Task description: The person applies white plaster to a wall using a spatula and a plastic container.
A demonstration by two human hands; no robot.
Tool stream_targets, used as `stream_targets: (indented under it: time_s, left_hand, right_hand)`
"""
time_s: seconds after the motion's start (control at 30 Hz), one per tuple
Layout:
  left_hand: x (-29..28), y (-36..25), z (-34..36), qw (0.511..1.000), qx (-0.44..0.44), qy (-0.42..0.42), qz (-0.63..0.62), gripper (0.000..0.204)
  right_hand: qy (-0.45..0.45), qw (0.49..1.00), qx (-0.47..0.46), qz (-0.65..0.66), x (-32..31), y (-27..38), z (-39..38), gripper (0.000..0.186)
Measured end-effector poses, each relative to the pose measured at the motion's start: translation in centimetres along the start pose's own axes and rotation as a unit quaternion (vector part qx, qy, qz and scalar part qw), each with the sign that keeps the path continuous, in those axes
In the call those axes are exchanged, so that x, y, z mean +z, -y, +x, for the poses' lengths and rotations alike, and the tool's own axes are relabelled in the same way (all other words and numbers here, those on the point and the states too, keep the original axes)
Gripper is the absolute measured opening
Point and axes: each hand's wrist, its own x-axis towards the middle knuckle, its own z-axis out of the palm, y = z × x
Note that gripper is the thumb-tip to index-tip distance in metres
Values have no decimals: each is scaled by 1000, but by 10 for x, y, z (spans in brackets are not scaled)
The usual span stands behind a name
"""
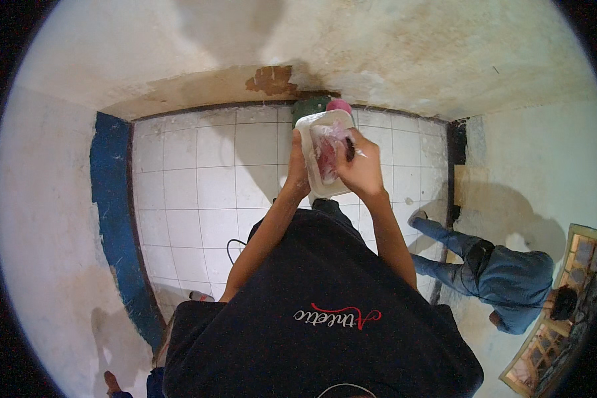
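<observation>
A white rectangular plastic tub [303, 126], tilted, is held out in front of me above the tiled floor. Pinkish-white paste smears its inside. My left hand [299, 162] grips the tub's left side, with the thumb along the rim. Over the tub's right half, my right hand [363, 166] is closed round a small tool with a dark part [350, 149]; its working end is hidden or blurred, so its kind is unclear. Just beyond the tub stand a dark green container [306, 106] and a pink container [339, 105], both partly covered by it.
A stained wall [404, 60] with a peeled brown patch [272, 79] rises ahead. Blue paint bands the left wall [113, 172]. At right, a person in blue [511, 272] stands by a lattice opening [544, 338]. Someone's hand [111, 381] shows at lower left.
</observation>
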Motion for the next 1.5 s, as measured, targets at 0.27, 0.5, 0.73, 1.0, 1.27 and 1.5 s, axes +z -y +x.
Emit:
stream_targets:
  time_s: [0.27,0.5,0.73,1.0,1.27,1.5]
  left_hand:
    - [0,-4,-2,1000,-19,-12,-9,82]
    - [-2,-3,0,1000,-11,1,-4,81]
    - [-11,2,3,1000,-20,-3,-11,81]
    - [-7,2,3,1000,-11,-18,-5,78]
    - [-13,5,6,1000,-10,-5,-15,76]
    - [-9,3,6,1000,-7,9,-28,75]
  right_hand:
    - [27,999,31,-5,-1,-7,0,13]
    - [33,998,41,20,4,-8,-5,11]
    - [51,997,45,20,3,-10,-3,11]
    - [40,999,36,6,4,-17,-3,11]
    - [40,998,51,19,1,-10,-3,11]
    - [19,997,57,41,2,-11,-3,11]
